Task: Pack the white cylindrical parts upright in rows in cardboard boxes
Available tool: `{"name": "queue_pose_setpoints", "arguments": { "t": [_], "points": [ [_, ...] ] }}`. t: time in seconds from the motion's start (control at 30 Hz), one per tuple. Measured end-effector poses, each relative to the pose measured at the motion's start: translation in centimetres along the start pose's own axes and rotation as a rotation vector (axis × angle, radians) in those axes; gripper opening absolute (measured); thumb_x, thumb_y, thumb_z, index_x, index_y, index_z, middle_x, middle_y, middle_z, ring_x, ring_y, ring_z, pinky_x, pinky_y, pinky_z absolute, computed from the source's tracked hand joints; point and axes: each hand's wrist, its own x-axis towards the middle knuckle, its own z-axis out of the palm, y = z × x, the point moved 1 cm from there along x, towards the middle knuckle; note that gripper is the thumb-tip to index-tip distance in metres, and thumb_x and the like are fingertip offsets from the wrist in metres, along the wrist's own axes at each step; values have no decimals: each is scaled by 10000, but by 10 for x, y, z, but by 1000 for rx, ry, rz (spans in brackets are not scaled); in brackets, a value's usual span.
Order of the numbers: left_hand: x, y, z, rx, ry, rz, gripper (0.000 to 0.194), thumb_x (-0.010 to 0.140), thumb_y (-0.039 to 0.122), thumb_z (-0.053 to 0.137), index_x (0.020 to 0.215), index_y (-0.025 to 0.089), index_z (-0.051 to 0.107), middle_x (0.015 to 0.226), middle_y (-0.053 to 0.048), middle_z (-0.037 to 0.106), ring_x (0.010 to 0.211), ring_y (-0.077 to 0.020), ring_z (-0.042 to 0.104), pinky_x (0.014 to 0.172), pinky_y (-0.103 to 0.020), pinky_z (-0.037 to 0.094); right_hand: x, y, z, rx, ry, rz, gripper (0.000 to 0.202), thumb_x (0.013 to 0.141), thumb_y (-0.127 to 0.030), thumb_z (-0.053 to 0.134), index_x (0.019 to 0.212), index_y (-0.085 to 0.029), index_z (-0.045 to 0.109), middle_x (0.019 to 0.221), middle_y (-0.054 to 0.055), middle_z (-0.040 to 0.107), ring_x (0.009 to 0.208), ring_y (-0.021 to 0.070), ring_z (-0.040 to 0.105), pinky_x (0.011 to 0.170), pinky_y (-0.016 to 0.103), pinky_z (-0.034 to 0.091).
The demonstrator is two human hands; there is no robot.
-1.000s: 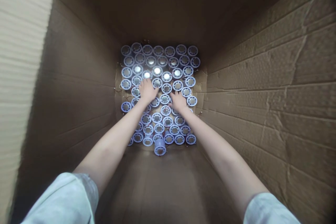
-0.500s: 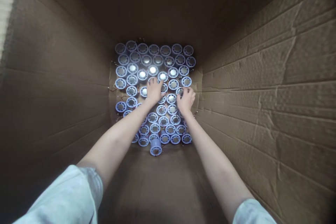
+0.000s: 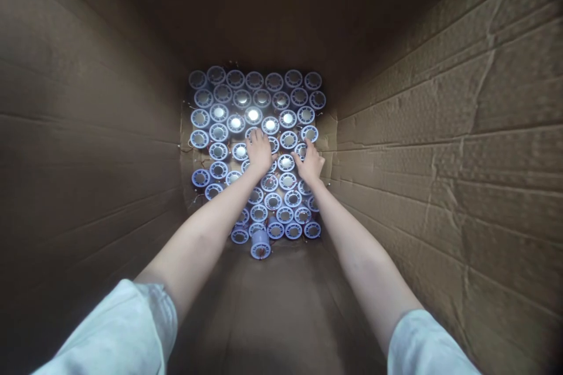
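Fingers of the right hand [image 3: 309,163] are spreading over cylinders [image 3: 285,162] covering the box's cardboard floor [image 3: 328,132]; the left hand's [image 3: 259,151] grip is hiding.

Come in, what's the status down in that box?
Left hand over mid-layer spools; right hand at spools near the right wall. One spool tilted at the near edge.

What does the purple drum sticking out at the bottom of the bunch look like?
The purple drum looks plastic, with a pale, slotted ring around a dull middle and a reddish wire at its end. It lies tipped, showing its side, at the near edge of the bunch inside the cardboard box. Neither the left hand nor right hand touches it.
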Motion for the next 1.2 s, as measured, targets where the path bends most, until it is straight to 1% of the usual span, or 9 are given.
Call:
{"name": "queue_pose_setpoints", "arguments": {
  "t": [0.1, 0.27, 0.37, 0.47, 0.63, 0.73, 0.83, 0.97, 1.2],
  "points": [
    [2, -1, -3, 11, -22, -7, 569, 671, 307, 754, 1148, 89, 533, 1358, -218, 376, 1287, -398, 285, 1055, -480, 240, -3, 11, -2, 30, 9, -31, 564, 906, -450, 389, 1404, -196, 311, 1307, 140, 502, 1168, 285, 463, 953, 442, 349],
    [3, -1, -9, 22, -49, 7, 550, 651, 372, 752, 1085, 87, 570, 1322, -213, 403, 1255, -400, 324, 1038, -475, 278, -16, 26, -3, 58, 11, 31, 450, 893, -383, 406, 1270, -149, 477, 1238, 161, 516, 1125, 270, 480, 927, 396, 387],
    [1, -3, -10, 40, -43, 26, 558, 642, 396, 751, 1081, 107, 564, 1310, -198, 418, 1251, -390, 334, 1041, -471, 283, -8, 19, -3, 94, 138, 75, 429, 878, -356, 428, 1245, -139, 474, 1250, 168, 484, 1162, 270, 445, 955, 405, 368],
    [0, -11, -11, -24, 14, 26, 491, 724, 418, 672, 1099, 129, 541, 1279, -176, 445, 1219, -347, 385, 1029, -440, 313, 19, 3, -6, 125, 239, 51, 478, 844, -341, 497, 1275, -145, 428, 1333, 172, 401, 1228, 280, 371, 1000, 420, 319],
    [4, -33, -15, -122, 160, -176, 410, 809, 301, 580, 1167, 128, 479, 1226, -160, 488, 1164, -308, 435, 975, -401, 373, 58, -16, -17, 135, 67, 45, 470, 820, -309, 553, 1259, -185, 439, 1258, 143, 463, 1108, 277, 458, 951, 419, 346],
    [11, -37, -17, -87, 115, -141, 421, 789, 317, 623, 1149, 132, 503, 1214, -153, 523, 1160, -326, 428, 956, -413, 380, 54, -25, -25, 33, 79, 108, 445, 841, -351, 538, 1250, -189, 471, 1212, 149, 486, 1082, 305, 455, 929, 449, 338],
    [14, -36, -21, -53, 74, -140, 378, 797, 337, 625, 1108, 138, 542, 1148, -146, 579, 1155, -340, 430, 944, -433, 372, 38, -39, -24, -99, 129, 7, 456, 856, -402, 528, 1255, -184, 492, 1257, 159, 460, 1149, 333, 383, 962, 472, 285],
    [13, -35, -25, 15, 33, -112, 361, 837, 365, 569, 1115, 135, 582, 1155, -161, 588, 1167, -354, 423, 942, -465, 346, 25, -55, -13, -228, 3, -237, 452, 861, -352, 548, 1283, -201, 495, 1315, 134, 456, 1177, 320, 357, 982, 449, 249],
    [5, -48, -19, 75, -79, -6, 381, 851, 452, 500, 1084, 185, 638, 1182, -138, 601, 1287, -361, 326, 1028, -495, 258, 38, -59, -20, -429, -172, -305, 488, 875, -310, 549, 1343, -225, 440, 1235, 151, 523, 1076, 285, 484, 911, 423, 313]
  ]
}}
